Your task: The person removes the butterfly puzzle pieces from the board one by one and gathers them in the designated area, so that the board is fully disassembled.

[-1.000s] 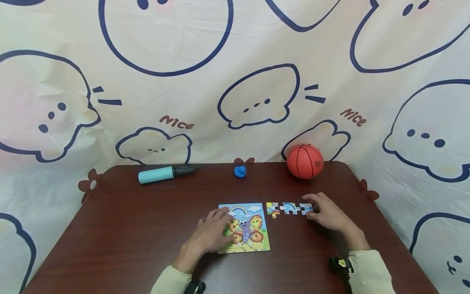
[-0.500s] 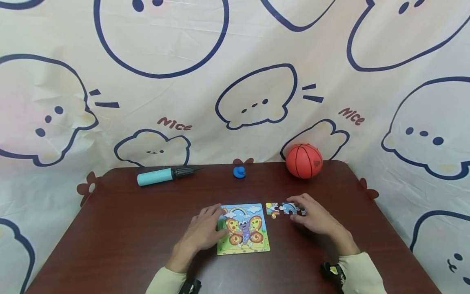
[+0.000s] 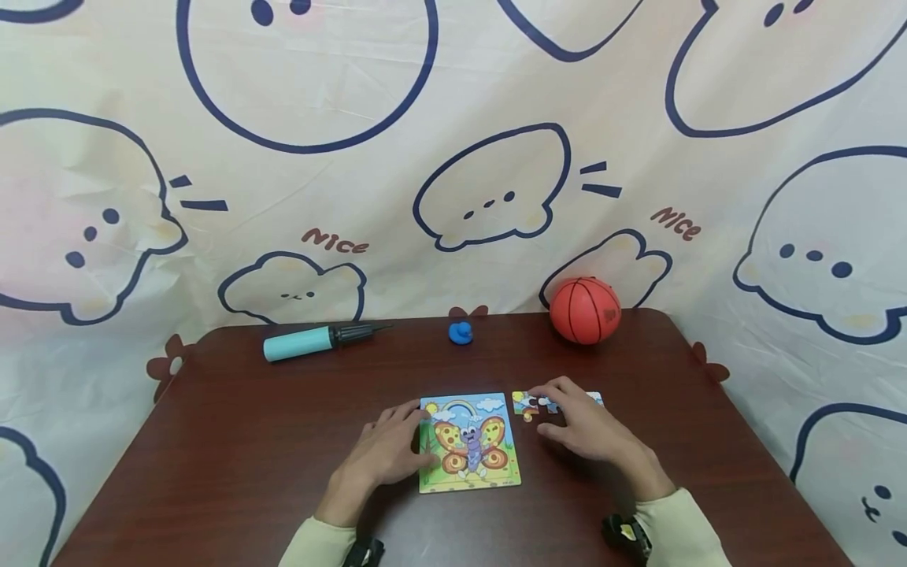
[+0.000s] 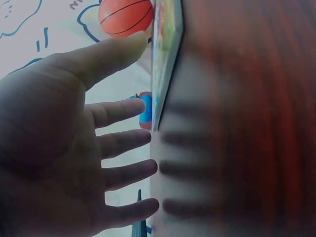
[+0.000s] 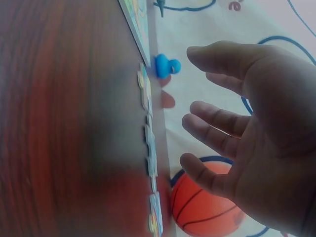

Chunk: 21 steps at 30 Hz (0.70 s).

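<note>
A square butterfly jigsaw puzzle (image 3: 473, 453) lies flat on the table. My left hand (image 3: 379, 450) is at its left edge, thumb and fingertips overlapping the edge in the head view. In the left wrist view the fingers of this left hand (image 4: 54, 128) are spread and straight, nothing held. Right of the puzzle, several puzzle pieces (image 3: 520, 403) form a row. Over that row hovers my right hand (image 3: 591, 425), partly hiding the middle piece. The right wrist view shows the right hand (image 5: 266, 128) with loosely bent fingers, apart from the pieces (image 5: 151, 153) and holding nothing.
Along the table's back edge lie a teal hand pump (image 3: 301, 343), a small blue rubber duck (image 3: 460, 333) and a red toy basketball (image 3: 585, 311). Behind the brown table (image 3: 212, 441) hangs a cartoon-printed cloth (image 3: 496, 79).
My right hand has moved left along the row, from the rightmost piece, which shows again, toward the leftmost. My left hand has drawn slightly left, uncovering more of the puzzle.
</note>
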Motion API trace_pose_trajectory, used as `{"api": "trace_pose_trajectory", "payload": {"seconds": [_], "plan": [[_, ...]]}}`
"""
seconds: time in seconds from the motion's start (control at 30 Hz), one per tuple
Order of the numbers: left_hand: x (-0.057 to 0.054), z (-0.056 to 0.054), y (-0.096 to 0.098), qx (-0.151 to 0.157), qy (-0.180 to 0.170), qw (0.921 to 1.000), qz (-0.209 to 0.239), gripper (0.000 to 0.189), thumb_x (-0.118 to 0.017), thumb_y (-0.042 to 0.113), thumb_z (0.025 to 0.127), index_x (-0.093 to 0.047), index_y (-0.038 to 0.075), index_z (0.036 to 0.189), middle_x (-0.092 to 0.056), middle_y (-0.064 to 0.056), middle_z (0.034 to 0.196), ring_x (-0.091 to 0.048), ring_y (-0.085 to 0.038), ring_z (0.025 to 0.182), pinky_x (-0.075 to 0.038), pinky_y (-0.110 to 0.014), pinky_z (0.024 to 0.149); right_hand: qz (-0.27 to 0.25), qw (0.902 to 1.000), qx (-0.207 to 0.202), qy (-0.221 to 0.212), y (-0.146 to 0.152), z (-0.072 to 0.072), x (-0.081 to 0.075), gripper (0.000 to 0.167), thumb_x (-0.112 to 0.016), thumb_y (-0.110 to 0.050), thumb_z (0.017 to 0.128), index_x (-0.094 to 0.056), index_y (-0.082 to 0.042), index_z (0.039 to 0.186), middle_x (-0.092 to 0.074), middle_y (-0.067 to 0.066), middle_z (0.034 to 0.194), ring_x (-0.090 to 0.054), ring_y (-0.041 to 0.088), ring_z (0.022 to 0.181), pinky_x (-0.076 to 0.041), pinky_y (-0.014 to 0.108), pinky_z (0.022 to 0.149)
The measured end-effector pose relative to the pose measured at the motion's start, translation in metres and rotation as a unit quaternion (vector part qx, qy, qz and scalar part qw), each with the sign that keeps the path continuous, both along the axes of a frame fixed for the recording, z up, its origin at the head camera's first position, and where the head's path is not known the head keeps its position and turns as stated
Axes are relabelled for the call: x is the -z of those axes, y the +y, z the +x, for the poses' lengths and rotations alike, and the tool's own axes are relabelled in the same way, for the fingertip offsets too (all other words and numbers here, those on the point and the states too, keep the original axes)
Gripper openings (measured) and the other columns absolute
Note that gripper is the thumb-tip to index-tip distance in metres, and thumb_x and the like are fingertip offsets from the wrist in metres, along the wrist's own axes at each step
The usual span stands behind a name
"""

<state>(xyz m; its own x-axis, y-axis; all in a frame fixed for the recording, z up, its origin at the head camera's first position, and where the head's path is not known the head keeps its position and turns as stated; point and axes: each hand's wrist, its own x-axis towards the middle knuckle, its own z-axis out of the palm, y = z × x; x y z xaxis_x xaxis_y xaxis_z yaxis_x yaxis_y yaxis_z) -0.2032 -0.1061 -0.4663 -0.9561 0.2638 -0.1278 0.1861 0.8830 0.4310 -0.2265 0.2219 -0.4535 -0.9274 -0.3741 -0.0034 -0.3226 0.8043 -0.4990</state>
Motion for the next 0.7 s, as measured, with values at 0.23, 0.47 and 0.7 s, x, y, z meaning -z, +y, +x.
{"api": "trace_pose_trajectory", "payload": {"seconds": [0.23,0.47,0.7], "plan": [[0.004,-0.001,-0.001,0.007,-0.017,0.9998,-0.012,0.080,-0.077,0.053,0.074,-0.051,0.015,0.139,-0.039,-0.009,0.153,-0.035,-0.036,0.139,-0.030,-0.066,0.104,0.006,0.9997,-0.022,-0.006,-0.015,0.001,0.002,0.054,-0.075,-0.028,0.084,-0.054,-0.027,0.134,-0.051,-0.002,0.126,-0.051,0.014,0.109,-0.049,0.039,0.095],[0.001,0.000,-0.001,0.021,-0.014,0.9994,-0.026,0.077,-0.078,0.049,0.075,-0.052,0.014,0.138,-0.039,-0.010,0.153,-0.037,-0.037,0.138,-0.033,-0.065,0.101,0.019,0.9978,-0.063,-0.003,-0.035,-0.002,0.002,0.051,-0.072,-0.030,0.087,-0.055,-0.026,0.134,-0.053,0.001,0.128,-0.051,0.014,0.111,-0.049,0.042,0.097],[0.001,0.000,0.001,0.016,-0.012,0.9995,-0.026,0.077,-0.079,0.048,0.074,-0.053,0.013,0.138,-0.040,-0.011,0.152,-0.036,-0.038,0.138,-0.032,-0.067,0.101,0.046,0.9936,-0.103,-0.010,-0.060,-0.003,0.000,0.050,-0.070,-0.031,0.088,-0.055,-0.023,0.135,-0.055,0.001,0.128,-0.052,0.013,0.110,-0.049,0.042,0.097]]}}
